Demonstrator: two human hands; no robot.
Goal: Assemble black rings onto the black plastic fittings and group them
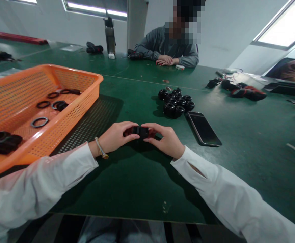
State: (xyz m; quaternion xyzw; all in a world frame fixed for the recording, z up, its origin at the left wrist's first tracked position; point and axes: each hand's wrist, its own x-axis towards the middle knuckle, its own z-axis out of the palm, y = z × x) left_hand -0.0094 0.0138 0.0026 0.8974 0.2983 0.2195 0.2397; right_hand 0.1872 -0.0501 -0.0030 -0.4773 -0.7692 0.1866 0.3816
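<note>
While both hands meet low over the green table, the left hand and the right hand share one small black part between them. The left thumb and fingers are closed on its left end and the right thumb and fingers on its right end, so each hand is clamped on the same piece. Whether the part rests on the table or is held just clear of it cannot be told. A thin bracelet circles the left wrist, and white sleeves cover both forearms.

Beyond the hands, a pile of similar black parts sits on the table, packed tightly together. Just to the right of it lies a dark phone, flat with its screen up. On the person's left stands an orange basket with perforated walls; loose black rings lie scattered on its floor, well apart from the hands.

Across the table another person sits with folded arms resting on the surface, and a dark bottle stands upright near them — further clutter on the far right is too blurred to name
</note>
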